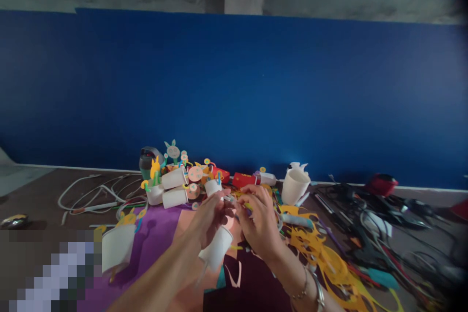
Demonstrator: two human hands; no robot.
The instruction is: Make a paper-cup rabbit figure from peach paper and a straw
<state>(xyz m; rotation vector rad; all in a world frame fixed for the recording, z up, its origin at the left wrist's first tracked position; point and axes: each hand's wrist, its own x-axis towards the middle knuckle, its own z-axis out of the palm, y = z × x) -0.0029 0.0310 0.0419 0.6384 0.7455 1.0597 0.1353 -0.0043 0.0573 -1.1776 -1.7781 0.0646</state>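
My left hand (212, 214) is raised over the middle of the table with its fingers bent together around something small that I cannot make out. Close to its right, my right hand (258, 217) has curled fingers turned toward the left hand, and what is between them is too small to tell. Just below my left hand a white paper cup (218, 247) tilts over peach paper (188, 275). Another white cup (117, 248) with yellow paper shapes stands at the left on purple paper (155, 239).
White cups with paper figures (174, 178) crowd the back left near white cables (106, 187). A white cup (294, 186) stands back right. Yellow paper scraps (321, 253), black cables and tools (365, 234) cover the right side. A blue wall (256, 87) rises behind.
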